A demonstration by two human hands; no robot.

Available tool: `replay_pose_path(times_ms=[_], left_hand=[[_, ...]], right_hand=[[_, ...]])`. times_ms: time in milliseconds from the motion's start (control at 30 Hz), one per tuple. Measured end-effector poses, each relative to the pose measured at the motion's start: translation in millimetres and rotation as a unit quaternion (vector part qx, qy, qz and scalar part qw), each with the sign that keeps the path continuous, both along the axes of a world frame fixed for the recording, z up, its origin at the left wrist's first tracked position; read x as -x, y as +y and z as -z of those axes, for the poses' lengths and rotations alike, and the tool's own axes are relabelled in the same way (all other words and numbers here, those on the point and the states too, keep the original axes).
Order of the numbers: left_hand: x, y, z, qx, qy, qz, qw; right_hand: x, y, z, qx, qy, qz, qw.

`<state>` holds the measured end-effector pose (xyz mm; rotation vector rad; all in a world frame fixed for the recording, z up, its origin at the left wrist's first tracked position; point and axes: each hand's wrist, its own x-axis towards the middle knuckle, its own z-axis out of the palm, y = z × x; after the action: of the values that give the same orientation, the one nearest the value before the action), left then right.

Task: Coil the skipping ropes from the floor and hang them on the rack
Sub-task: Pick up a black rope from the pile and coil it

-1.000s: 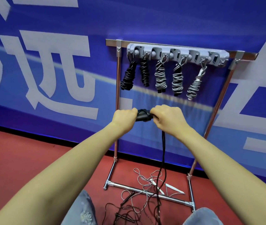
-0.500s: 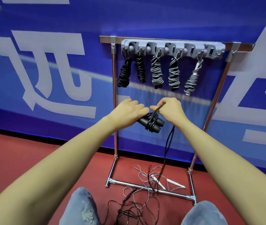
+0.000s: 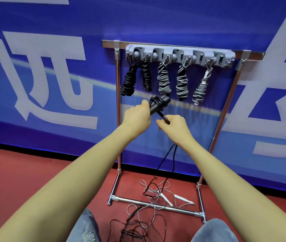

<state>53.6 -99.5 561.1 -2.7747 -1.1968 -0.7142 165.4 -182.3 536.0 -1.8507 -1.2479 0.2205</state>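
Observation:
My left hand (image 3: pixel 136 117) grips the black handles of a skipping rope (image 3: pixel 159 103), tilted up to the right, with a few turns of black cord wound round them. Just below and to the right, my right hand (image 3: pixel 173 125) pinches the black cord, which runs down from under that hand to the floor. Behind stands the metal rack (image 3: pixel 118 105) with a grey hook bar (image 3: pixel 180 55). Several coiled ropes hang from the bar: two black (image 3: pixel 145 77) on the left, three grey (image 3: pixel 164 79) to the right.
Loose ropes lie tangled on the red floor (image 3: pixel 25 180) around the rack's base bar (image 3: pixel 156 205): a white one with white handles (image 3: pixel 184 199) and a dark one (image 3: pixel 135 226) near my knees. A blue banner (image 3: pixel 34 75) covers the wall behind. The rightmost hooks (image 3: pixel 223 59) are bare.
The rope handles went from level between both fists to tilted up in my left hand. My right hand circled the cord over them and now sits lower right.

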Motion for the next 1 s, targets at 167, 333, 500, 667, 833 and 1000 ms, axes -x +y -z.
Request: replay_pose_path(times_ms=[167, 333, 500, 667, 833, 1000], left_hand=[[3, 8, 8, -0.005, 0.053, -0.025, 0.998], [13, 17, 21, -0.033, 0.148, -0.046, 0.987], [19, 22, 20, -0.103, 0.238, 0.009, 0.966], [22, 19, 15, -0.154, 0.273, 0.068, 0.947], [34, 28, 18, -0.258, 0.192, 0.223, 0.92], [40, 30, 13, -0.338, 0.09, 0.298, 0.888]], right_hand=[[1, -3, 1, 0.024, -0.029, -0.044, 0.998], [1, -3, -9, 0.11, -0.314, -0.049, 0.942], [7, 1, -17, -0.062, -0.491, -0.002, 0.869], [8, 13, -25, -0.041, -0.047, 0.054, 0.997], [-1, 17, -26, 0.018, -0.005, 0.069, 0.997], [-3, 18, -24, 0.037, 0.014, 0.028, 0.999]])
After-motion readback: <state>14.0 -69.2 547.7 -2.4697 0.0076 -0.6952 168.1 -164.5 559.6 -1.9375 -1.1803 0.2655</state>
